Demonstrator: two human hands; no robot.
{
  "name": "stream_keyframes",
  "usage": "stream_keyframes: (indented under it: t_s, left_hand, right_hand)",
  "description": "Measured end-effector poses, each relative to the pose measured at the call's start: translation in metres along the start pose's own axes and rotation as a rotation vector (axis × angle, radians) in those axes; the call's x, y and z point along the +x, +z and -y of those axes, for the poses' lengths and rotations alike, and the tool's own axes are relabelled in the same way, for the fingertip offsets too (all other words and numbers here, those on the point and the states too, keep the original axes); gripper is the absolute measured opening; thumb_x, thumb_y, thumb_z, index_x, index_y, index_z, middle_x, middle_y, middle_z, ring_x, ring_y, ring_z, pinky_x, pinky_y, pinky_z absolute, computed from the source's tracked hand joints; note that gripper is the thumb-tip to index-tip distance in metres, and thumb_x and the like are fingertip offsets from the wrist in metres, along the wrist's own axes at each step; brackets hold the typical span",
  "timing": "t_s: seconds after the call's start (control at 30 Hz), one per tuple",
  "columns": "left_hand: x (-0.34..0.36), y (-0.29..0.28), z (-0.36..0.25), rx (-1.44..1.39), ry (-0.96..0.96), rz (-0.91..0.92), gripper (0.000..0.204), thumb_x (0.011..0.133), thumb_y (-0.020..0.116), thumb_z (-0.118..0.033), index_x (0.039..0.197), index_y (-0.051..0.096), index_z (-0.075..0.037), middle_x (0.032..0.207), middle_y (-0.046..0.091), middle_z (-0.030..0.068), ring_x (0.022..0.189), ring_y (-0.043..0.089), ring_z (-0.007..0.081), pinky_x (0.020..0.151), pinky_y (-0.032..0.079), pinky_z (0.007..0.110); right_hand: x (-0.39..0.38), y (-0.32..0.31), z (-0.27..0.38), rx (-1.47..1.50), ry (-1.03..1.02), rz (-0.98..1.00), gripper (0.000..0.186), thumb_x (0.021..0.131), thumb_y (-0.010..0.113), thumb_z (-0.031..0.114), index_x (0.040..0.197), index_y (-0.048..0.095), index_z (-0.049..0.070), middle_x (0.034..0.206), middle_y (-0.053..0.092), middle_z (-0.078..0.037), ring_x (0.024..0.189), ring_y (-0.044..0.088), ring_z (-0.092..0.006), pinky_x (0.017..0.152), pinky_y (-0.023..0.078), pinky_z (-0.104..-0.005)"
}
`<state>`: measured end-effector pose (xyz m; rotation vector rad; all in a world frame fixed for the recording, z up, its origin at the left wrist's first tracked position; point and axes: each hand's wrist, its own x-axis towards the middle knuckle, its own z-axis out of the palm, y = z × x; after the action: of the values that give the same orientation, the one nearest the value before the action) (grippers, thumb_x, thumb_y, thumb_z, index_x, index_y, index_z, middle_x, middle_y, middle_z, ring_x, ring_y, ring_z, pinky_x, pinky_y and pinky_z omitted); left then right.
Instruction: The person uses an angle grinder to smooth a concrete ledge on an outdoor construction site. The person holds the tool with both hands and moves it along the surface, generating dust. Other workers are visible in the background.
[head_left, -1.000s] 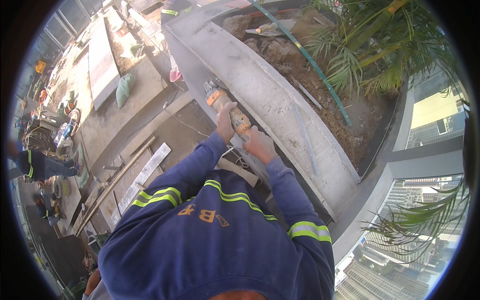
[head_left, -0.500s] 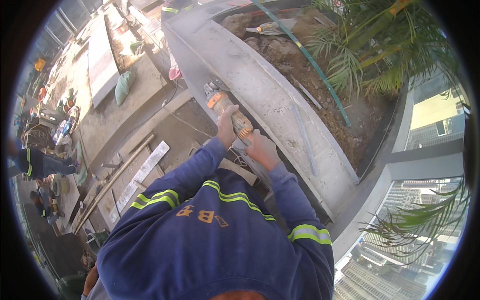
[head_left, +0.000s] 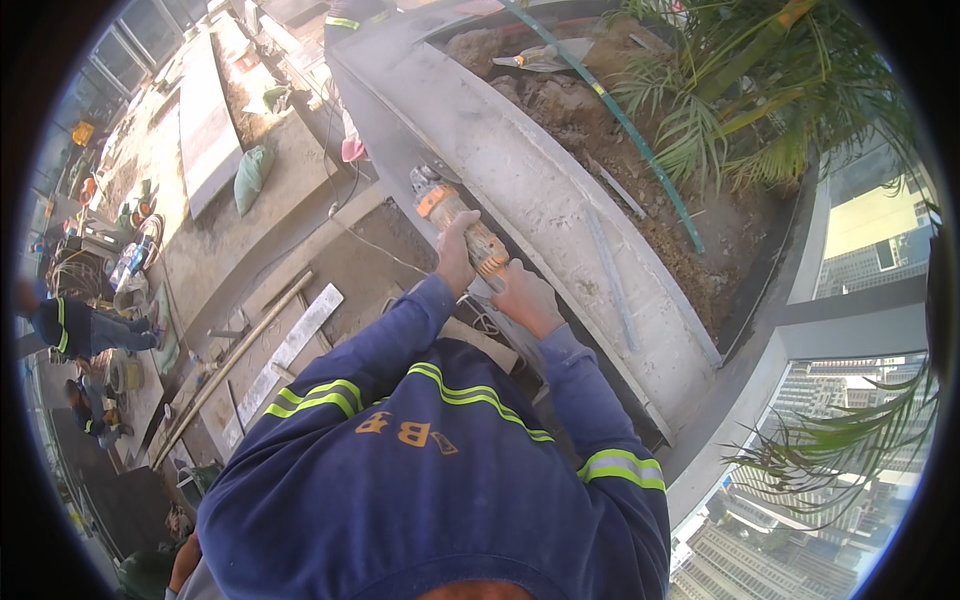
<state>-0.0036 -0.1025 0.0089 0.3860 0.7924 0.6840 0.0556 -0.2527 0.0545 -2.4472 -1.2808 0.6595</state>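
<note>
An orange, dust-coated angle grinder (head_left: 487, 246) lies in both my hands, its head pointing away from me along a pale concrete curb (head_left: 560, 215). Wrapped round the front of its body is my left hand (head_left: 456, 252). My right hand (head_left: 528, 298) grips the rear end, closer to my chest. The head of the tool is at the dark gap along the curb's left side; whether the disc touches the concrete is hard to see. Whitish dust hangs around and beyond the head.
Right of the curb is a soil bed (head_left: 570, 105) with a green strip (head_left: 640, 145) and palm fronds (head_left: 760, 90). Left are a cable (head_left: 375, 240), wooden poles (head_left: 235, 365), a white board (head_left: 290, 350) and a green sack (head_left: 252, 178). Co-workers (head_left: 85, 325) are at the far left.
Both hands keep their grip on the angle grinder, which has hardly moved. Dust around the far end of the curb looks thicker.
</note>
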Motion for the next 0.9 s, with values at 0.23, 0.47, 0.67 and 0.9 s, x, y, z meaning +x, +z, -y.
stream_keyframes:
  t_s: [0.23, 0.47, 0.67, 0.9]
  left_hand:
    - [-0.017, 0.001, 0.005, 0.002, -0.001, 0.024, 0.03, 0.084, 0.074, -0.016, 0.106, 0.056, -0.006, 0.088, 0.059, 0.0105, 0.073, 0.066, 0.0289, 0.066, 0.059, 0.048]
    - [0.0, 0.0, 0.0, 0.018, -0.001, 0.045, 0.033, 0.083, 0.075, -0.018, 0.107, 0.055, -0.006, 0.089, 0.059, 0.011, 0.075, 0.066, 0.0292, 0.067, 0.059, 0.049]
    - [0.019, -0.005, 0.003, 0.018, 0.001, 0.025, 0.033, 0.083, 0.075, -0.017, 0.106, 0.056, -0.005, 0.088, 0.06, 0.0107, 0.074, 0.066, 0.0285, 0.066, 0.059, 0.048]
    - [-0.007, -0.003, 0.006, 0.006, -0.028, 0.021, 0.037, 0.084, 0.075, -0.018, 0.109, 0.053, -0.004, 0.089, 0.06, 0.0128, 0.076, 0.066, 0.0309, 0.068, 0.059, 0.052]
  right_hand:
    - [-0.011, 0.004, -0.008, 0.034, -0.016, -0.03, 0.046, 0.076, 0.076, 0.028, 0.102, 0.05, -0.001, 0.09, 0.07, -0.029, 0.09, 0.07, -0.0467, 0.077, 0.055, -0.0546]
    - [0.003, 0.006, -0.008, 0.034, -0.021, -0.027, 0.045, 0.076, 0.075, 0.026, 0.102, 0.05, -0.001, 0.09, 0.07, -0.029, 0.091, 0.07, -0.0462, 0.077, 0.056, -0.0541]
    - [0.016, 0.015, -0.012, 0.011, -0.019, -0.022, 0.045, 0.076, 0.074, 0.026, 0.104, 0.051, 0.0, 0.093, 0.071, -0.028, 0.092, 0.071, -0.0455, 0.079, 0.056, -0.0531]
    - [-0.013, -0.001, -0.005, -0.005, -0.015, -0.022, 0.049, 0.087, 0.074, 0.041, 0.103, 0.053, 0.001, 0.089, 0.073, -0.026, 0.088, 0.073, -0.0417, 0.077, 0.058, -0.0511]
